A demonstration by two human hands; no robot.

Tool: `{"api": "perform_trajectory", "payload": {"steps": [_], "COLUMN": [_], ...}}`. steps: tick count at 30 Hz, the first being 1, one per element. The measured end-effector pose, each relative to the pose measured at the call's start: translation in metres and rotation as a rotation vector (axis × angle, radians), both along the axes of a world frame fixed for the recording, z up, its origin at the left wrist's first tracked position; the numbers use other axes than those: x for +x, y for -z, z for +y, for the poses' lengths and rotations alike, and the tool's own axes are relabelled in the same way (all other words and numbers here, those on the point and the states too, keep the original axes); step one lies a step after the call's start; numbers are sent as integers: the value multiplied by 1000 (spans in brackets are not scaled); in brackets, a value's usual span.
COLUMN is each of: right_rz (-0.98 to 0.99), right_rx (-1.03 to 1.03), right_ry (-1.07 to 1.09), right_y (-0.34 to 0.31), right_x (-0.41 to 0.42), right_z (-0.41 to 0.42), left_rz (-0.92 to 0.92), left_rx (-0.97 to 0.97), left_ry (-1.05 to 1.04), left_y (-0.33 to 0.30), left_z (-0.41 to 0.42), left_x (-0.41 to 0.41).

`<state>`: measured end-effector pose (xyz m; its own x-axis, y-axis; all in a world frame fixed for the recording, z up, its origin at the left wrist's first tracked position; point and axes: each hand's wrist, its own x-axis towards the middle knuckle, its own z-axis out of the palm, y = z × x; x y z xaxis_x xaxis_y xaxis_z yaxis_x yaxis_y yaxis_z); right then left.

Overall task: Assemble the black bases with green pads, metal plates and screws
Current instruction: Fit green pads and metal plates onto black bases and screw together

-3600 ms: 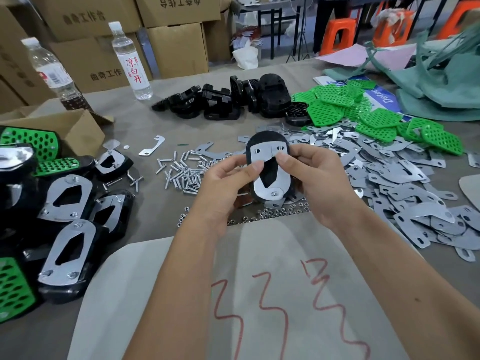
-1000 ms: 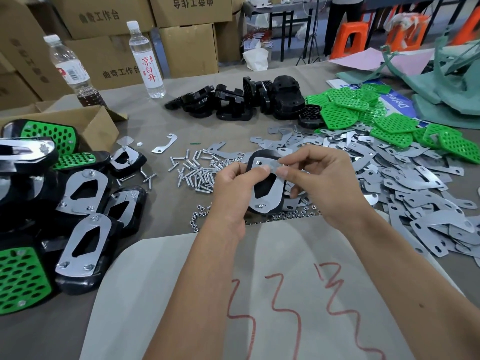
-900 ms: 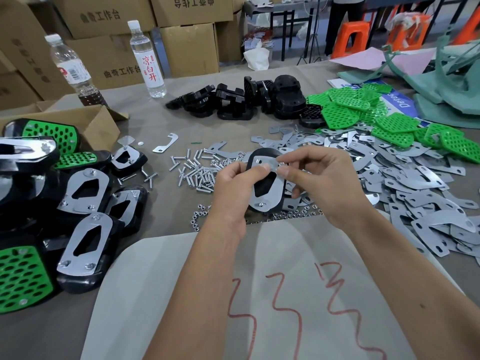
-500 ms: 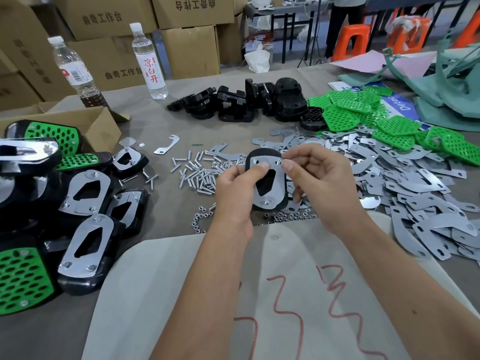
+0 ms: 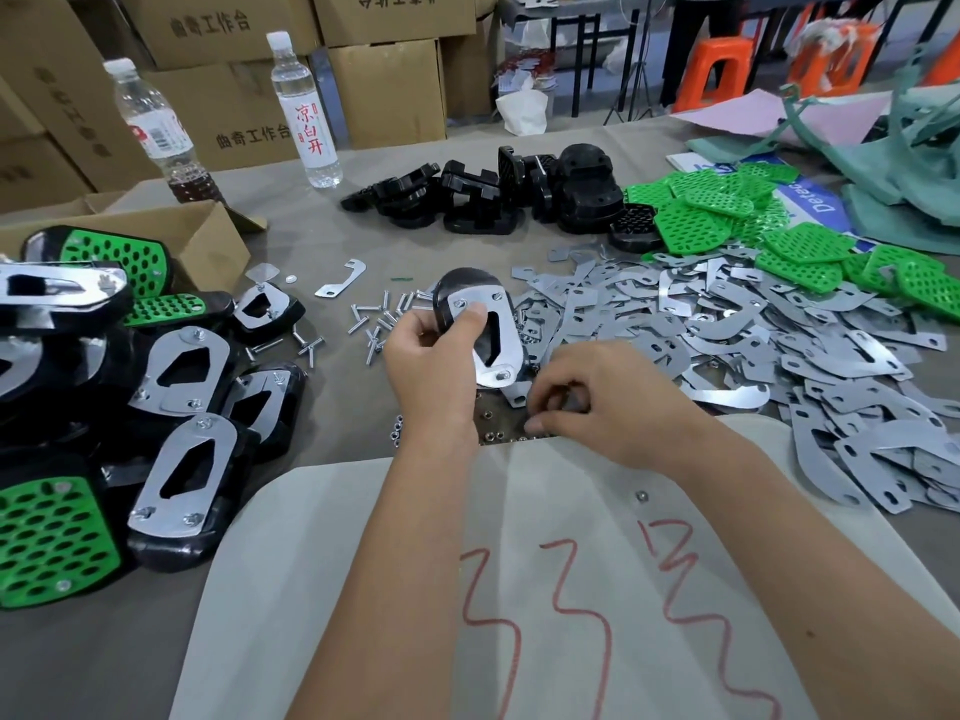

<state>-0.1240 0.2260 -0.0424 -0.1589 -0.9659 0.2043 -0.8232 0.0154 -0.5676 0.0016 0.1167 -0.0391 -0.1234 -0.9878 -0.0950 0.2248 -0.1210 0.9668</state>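
Note:
My left hand (image 5: 423, 356) grips a black base (image 5: 457, 288) held upright, a metal plate (image 5: 493, 330) screwed onto its face. My right hand (image 5: 597, 407) is low on the table just right of it, fingers curled down onto the small nuts (image 5: 491, 434); whether it pinches one is hidden. Loose screws (image 5: 379, 319) lie left of the base. A wide heap of metal plates (image 5: 727, 335) spreads to the right, with green pads (image 5: 727, 215) behind it. Bare black bases (image 5: 493, 200) are piled at the back centre.
Finished bases with plates and green pads (image 5: 182, 433) are stacked at the left beside an open cardboard box (image 5: 208, 236). Two water bottles (image 5: 306, 111) stand at the back left. A pale sheet with red marks (image 5: 571, 563) covers the near table.
My right hand left the top of the plate and dropped to the nuts on the table. My left hand keeps the base and has tilted it up.

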Motion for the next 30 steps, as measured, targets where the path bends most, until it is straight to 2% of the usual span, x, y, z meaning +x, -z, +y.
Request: {"api": "perform_trajectory", "payload": {"steps": [6,10,13,16,19,21,30], "right_rz": [56,-186,-323,-389,-330,-300,-170], "right_rx": [70,-64,-138,17,290,390,404], "right_ry": [40,138,135,10,-56,-69,-29], "right_y": [-2,-3,-14,-27,-34,-35,-34], "right_x": [5,0,-9,-23,-30,-28,-14], "right_z": [-3,3,15,38,59,66,72], "left_rz": [41,20,5,-18,-44,-44,-19], "left_rx": [65,54,30,6,-2,6,34], "left_ry": [30,37,86,138,154,152,127], "left_y": [-4,-1,0,1,4,6,7], "left_z": [3,1,7,13,15,14,14], "left_x": [1,-1,-6,-10,-13,-14,-13]}}
